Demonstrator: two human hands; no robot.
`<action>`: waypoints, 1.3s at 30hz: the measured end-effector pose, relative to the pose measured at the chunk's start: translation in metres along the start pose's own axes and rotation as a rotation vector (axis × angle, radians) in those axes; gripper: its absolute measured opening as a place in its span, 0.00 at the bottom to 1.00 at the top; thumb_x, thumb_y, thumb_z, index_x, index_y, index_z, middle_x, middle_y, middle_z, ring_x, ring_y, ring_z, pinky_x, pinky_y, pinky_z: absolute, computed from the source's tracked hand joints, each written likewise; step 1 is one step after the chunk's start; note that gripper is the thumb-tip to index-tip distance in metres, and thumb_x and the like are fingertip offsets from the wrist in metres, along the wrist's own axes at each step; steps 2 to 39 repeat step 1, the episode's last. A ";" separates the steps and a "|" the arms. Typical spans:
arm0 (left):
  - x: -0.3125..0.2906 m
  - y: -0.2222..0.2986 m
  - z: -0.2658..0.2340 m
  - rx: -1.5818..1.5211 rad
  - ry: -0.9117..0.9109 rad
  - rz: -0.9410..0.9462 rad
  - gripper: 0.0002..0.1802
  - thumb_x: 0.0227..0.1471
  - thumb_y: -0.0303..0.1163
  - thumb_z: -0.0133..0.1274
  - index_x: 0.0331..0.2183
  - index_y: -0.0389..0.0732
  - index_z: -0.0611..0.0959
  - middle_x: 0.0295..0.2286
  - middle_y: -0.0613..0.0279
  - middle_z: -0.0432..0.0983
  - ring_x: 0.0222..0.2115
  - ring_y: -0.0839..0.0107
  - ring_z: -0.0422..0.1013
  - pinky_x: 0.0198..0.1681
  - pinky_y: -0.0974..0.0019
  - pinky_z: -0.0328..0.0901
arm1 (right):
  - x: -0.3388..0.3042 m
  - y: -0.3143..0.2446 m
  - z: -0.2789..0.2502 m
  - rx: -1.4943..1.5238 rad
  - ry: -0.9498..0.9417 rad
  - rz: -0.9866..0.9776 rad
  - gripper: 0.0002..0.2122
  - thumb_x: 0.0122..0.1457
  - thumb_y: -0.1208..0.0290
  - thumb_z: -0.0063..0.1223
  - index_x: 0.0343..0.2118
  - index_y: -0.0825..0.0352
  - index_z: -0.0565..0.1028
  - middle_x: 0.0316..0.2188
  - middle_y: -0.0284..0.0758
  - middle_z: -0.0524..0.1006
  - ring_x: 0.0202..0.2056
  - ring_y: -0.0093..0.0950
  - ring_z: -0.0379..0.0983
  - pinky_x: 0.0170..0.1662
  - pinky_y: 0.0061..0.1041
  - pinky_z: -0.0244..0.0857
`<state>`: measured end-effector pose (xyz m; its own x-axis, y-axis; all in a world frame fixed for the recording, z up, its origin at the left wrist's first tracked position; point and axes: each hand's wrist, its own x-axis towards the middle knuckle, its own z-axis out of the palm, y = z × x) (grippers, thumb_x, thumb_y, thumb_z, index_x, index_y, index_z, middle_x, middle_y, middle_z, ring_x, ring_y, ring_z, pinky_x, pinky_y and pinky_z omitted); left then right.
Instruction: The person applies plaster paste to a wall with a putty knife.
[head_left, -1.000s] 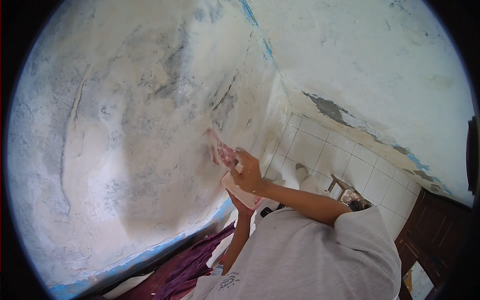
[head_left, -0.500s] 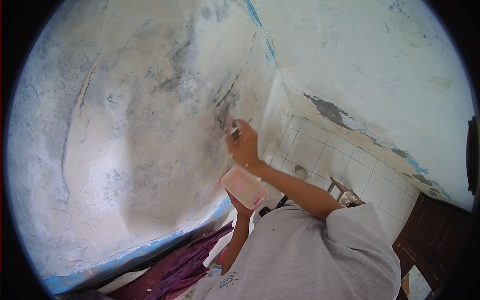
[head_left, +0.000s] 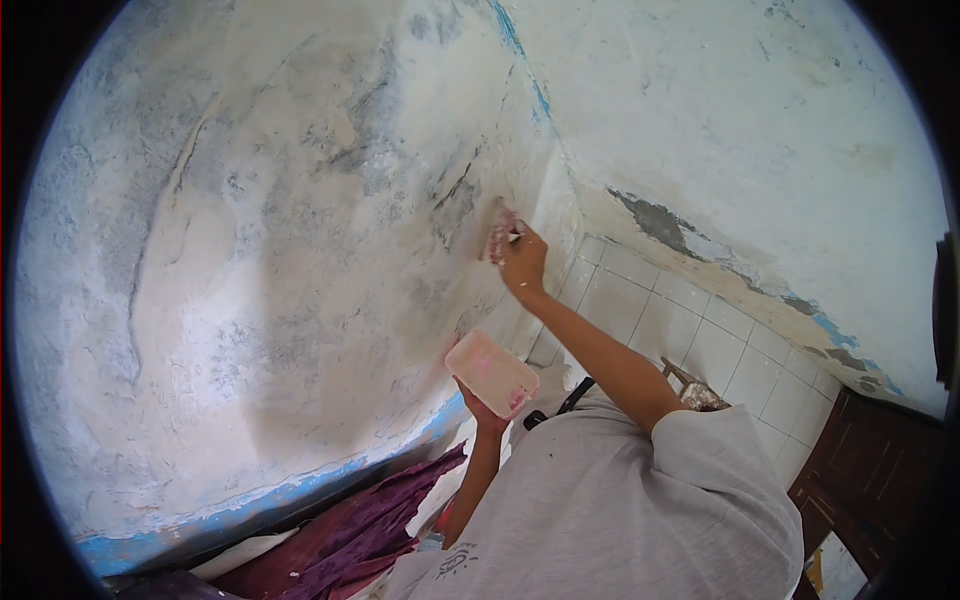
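My left hand [head_left: 483, 405] supports a shallow pink rectangular plastic tub [head_left: 492, 373] from below, its fingers mostly hidden under it. Pale paste and brighter pink smears show inside the tub. Against the wall [head_left: 330, 270], close to the corner, my right hand [head_left: 525, 265] is closed around a putty knife [head_left: 497, 232]. Pinkish-white filler coats its blade and some of my fingers. Just left of the blade, a dark crack [head_left: 457, 185] and grey stains mark the patchy plaster.
On the right, a second wall [head_left: 760, 130] has peeling paint along its lower edge. White floor tiles [head_left: 690, 310] lie below, with a small wooden stool [head_left: 698, 388] near my right elbow. Purple cloth [head_left: 370, 535] lies along the left wall's foot. A dark wooden door [head_left: 870, 460] stands right.
My right hand has moved the putty knife right and slightly up along the wall, toward the corner. My left hand and the tub have barely shifted.
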<state>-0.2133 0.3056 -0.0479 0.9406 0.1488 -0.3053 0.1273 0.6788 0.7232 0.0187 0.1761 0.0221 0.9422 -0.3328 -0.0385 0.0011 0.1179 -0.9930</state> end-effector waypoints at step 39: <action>0.004 -0.001 -0.003 -0.210 -0.020 -0.074 0.37 0.66 0.65 0.33 0.66 0.53 0.61 0.57 0.60 0.68 0.56 0.60 0.70 0.59 0.47 0.67 | -0.007 -0.018 0.007 0.038 -0.039 -0.015 0.12 0.64 0.70 0.56 0.48 0.67 0.81 0.23 0.36 0.83 0.23 0.25 0.80 0.28 0.25 0.72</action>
